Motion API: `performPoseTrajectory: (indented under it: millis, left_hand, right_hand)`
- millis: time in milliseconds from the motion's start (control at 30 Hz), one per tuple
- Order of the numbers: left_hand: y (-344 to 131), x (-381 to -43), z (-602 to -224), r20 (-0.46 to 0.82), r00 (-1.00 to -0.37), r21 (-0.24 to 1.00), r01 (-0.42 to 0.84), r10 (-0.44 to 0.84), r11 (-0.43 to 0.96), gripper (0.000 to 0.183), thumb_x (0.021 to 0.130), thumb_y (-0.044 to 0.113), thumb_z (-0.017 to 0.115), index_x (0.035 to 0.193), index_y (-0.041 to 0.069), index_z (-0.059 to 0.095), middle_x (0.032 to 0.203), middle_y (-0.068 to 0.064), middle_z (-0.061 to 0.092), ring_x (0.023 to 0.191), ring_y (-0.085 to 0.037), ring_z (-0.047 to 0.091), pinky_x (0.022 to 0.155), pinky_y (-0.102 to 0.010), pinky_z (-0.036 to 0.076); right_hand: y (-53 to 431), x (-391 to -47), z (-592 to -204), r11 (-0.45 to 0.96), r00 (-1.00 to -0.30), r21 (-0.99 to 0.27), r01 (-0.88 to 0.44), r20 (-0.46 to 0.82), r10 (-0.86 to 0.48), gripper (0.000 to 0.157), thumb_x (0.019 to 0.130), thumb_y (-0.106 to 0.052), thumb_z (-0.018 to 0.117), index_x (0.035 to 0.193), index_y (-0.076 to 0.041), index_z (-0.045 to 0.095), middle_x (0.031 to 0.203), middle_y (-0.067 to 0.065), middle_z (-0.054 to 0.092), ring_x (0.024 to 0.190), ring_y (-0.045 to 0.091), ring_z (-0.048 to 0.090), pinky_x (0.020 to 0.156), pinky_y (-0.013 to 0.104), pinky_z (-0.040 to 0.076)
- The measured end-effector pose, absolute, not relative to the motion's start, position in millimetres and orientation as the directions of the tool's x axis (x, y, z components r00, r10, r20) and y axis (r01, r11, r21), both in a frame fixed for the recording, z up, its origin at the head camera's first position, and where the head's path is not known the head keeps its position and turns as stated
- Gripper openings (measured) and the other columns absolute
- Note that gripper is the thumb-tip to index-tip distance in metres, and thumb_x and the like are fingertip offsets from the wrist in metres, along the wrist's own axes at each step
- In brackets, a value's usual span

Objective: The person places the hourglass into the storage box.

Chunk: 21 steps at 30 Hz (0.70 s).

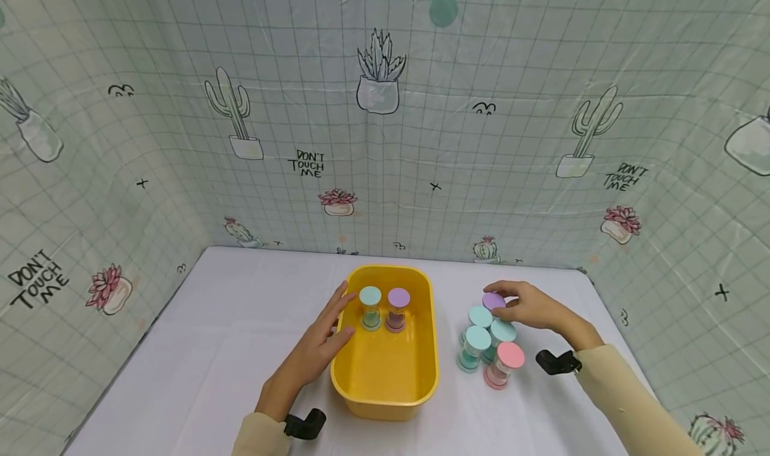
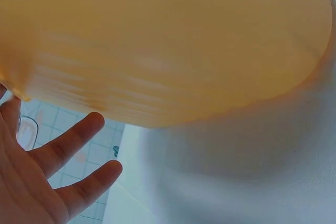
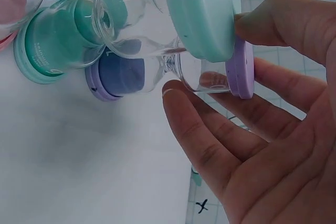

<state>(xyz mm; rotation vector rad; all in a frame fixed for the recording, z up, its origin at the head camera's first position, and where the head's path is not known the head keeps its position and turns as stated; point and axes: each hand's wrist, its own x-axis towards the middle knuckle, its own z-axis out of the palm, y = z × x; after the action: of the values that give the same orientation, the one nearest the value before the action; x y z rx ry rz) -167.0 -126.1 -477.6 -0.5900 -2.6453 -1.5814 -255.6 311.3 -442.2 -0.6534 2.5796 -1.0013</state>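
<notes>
At the far end of a cluster of sand timers, my right hand (image 1: pixel 528 303) grips a purple-capped sand timer (image 1: pixel 493 300). In the right wrist view its fingers curl round the purple timer's glass and cap, while the thumb lies by the cap's edge. A teal-capped timer (image 3: pixel 202 14) partly hides it there. My left hand (image 1: pixel 315 346) lies along the left side of a yellow bin (image 1: pixel 385 386), fingers extended and fingertips at the rim. Inside the bin, a teal timer (image 1: pixel 370 307) and another purple timer (image 1: pixel 397 309) stand upright side by side.
Several teal timers (image 1: pixel 475 349) and a pink-capped timer (image 1: pixel 504 364) stand close together right of the bin, in front of my right hand. A white cloth covers the table (image 1: pixel 240 309). Patterned grid curtains (image 1: pixel 421 142) enclose the back and sides.
</notes>
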Motion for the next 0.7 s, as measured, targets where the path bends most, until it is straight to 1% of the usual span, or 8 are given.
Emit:
performPoseTrajectory:
  millis: [267, 400, 600, 700]
  left_hand:
    - [-127.1, -167.3, -477.0, 0.190, -0.928, 0.858, 0.315, 0.320, 0.405, 0.060, 0.105, 0.033, 0.052, 0.161, 0.020, 0.035, 0.175, 0.001, 0.012, 0.155, -0.036, 0.030, 0.112, -0.065, 0.041]
    - [-126.8, -167.4, -477.2, 0.182, -0.931, 0.864, 0.305, 0.317, 0.400, 0.060, 0.105, 0.033, 0.052, 0.161, 0.022, 0.035, 0.175, 0.003, 0.011, 0.156, -0.035, 0.029, 0.114, -0.064, 0.039]
    - [-126.4, -167.3, -478.2, 0.175, -0.933, 0.866, 0.298, 0.315, 0.402, 0.060, 0.105, 0.035, 0.052, 0.162, 0.023, 0.035, 0.175, 0.003, 0.011, 0.156, -0.035, 0.027, 0.115, -0.064, 0.038]
    - [-126.3, -167.3, -477.7, 0.177, -0.932, 0.865, 0.301, 0.317, 0.401, 0.060, 0.105, 0.034, 0.052, 0.162, 0.021, 0.034, 0.175, 0.002, 0.011, 0.156, -0.036, 0.028, 0.115, -0.065, 0.038]
  right_hand:
    - [309.2, -254.0, -438.6, 0.652, -0.853, -0.699, -0.295, -0.114, -0.509, 0.051, 0.094, -0.018, 0.071, 0.137, 0.005, 0.058, 0.134, 0.024, 0.062, 0.121, 0.039, 0.063, 0.100, 0.054, 0.055]
    - [309.8, -254.6, -439.1, 0.654, -0.853, -0.693, -0.303, -0.108, -0.510, 0.050, 0.094, -0.017, 0.071, 0.137, 0.005, 0.059, 0.134, 0.025, 0.063, 0.121, 0.039, 0.063, 0.101, 0.054, 0.055]
    - [310.3, -255.3, -440.2, 0.680, -0.873, -0.684, -0.264, -0.130, -0.470, 0.050, 0.095, -0.021, 0.070, 0.137, 0.003, 0.060, 0.135, 0.024, 0.063, 0.121, 0.041, 0.062, 0.100, 0.054, 0.055]
    - [311.5, -255.7, -440.4, 0.686, -0.879, -0.682, -0.253, -0.134, -0.457, 0.050, 0.095, -0.021, 0.070, 0.137, 0.004, 0.060, 0.135, 0.025, 0.063, 0.121, 0.041, 0.062, 0.100, 0.054, 0.055]
